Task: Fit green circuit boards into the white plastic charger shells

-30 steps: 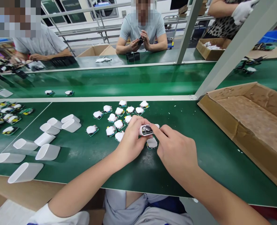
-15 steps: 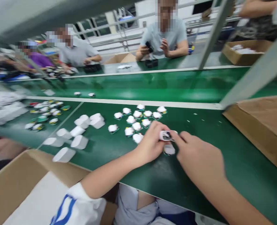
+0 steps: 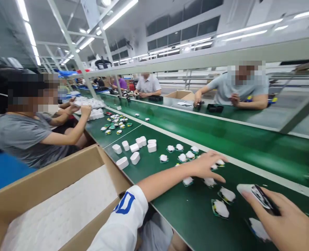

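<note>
My left hand (image 3: 209, 165) reaches over a group of small green boards topped with white pads, its fingers spread and nothing held between them. At the right, my right hand (image 3: 277, 205) grips a white rounded casing (image 3: 256, 195) with a dark, shiny part inside. Two padded boards (image 3: 220, 208) lie on the green table between my hands, and another (image 3: 259, 228) sits below my right hand, partly hidden by it. To the left of my left forearm stand several white oval housings (image 3: 135, 158).
An open cardboard box (image 3: 47, 174) with white packing is at the lower left. More boards (image 3: 119, 120) lie farther left. A person (image 3: 31, 132) sits at the left; others sit across the green belt (image 3: 186, 122). Metal posts rise beyond the table.
The view has swung left and up. My hands have separated: the left has opened over the boards, and the right holds the white casing away from it.
</note>
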`<state>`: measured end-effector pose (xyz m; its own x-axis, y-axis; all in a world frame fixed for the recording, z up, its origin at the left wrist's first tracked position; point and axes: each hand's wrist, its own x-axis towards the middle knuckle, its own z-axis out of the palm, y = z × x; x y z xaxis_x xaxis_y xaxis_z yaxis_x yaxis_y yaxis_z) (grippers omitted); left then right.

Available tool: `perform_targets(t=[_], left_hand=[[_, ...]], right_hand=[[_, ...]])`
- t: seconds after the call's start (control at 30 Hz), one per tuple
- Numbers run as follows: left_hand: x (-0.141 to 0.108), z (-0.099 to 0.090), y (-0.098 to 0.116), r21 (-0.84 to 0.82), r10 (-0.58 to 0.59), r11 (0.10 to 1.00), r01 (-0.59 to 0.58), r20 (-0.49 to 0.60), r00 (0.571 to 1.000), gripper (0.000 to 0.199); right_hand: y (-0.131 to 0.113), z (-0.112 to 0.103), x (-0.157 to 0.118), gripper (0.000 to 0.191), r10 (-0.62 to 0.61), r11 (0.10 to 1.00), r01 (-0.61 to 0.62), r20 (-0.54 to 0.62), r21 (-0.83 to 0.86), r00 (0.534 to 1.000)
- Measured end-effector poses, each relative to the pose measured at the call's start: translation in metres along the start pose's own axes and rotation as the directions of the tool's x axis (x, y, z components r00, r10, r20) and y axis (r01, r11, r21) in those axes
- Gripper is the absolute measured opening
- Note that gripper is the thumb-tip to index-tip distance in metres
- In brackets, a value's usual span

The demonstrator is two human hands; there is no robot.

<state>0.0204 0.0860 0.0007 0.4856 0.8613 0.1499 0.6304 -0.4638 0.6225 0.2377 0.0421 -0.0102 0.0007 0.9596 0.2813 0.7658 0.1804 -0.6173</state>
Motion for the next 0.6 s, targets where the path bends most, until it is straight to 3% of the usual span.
perform_targets(t=[0.07, 0.17, 0.3, 0.43, 0.53, 0.6], left_hand=[[0.022, -0.011, -0.009, 0.204, -0.194, 0.962, 0.182, 0.041, 0.98, 0.083], [0.055, -0.014, -0.016, 0.297, -0.268, 0.928, 0.226, 0.108, 0.957, 0.086], [0.081, 0.002, -0.016, 0.351, -0.245, 0.923, 0.16, 0.211, 0.946, 0.066], [0.082, 0.011, -0.016, 0.38, -0.179, 0.922, 0.072, 0.253, 0.951, 0.029], [0.09, 0.011, -0.016, 0.354, -0.069, 0.935, -0.038, 0.285, 0.956, 0.026], [0.108, 0.013, -0.011, 0.346, -0.008, 0.934, -0.087, 0.264, 0.964, 0.027]], right_hand=[[0.004, -0.005, 0.006, 0.029, -0.028, 0.994, 0.027, -0.004, -0.103, 1.0], [0.008, -0.008, 0.012, 0.034, 0.042, 0.951, -0.03, 0.034, -0.307, 0.999], [0.009, -0.006, 0.015, 0.027, 0.17, 0.896, -0.103, 0.12, -0.431, 0.978], [0.006, -0.005, 0.013, 0.025, 0.209, 0.881, -0.13, 0.127, -0.454, 0.97], [0.004, -0.005, 0.012, 0.022, 0.23, 0.871, -0.13, 0.16, -0.473, 0.96], [0.004, -0.006, 0.011, 0.02, 0.242, 0.868, -0.129, 0.181, -0.48, 0.953]])
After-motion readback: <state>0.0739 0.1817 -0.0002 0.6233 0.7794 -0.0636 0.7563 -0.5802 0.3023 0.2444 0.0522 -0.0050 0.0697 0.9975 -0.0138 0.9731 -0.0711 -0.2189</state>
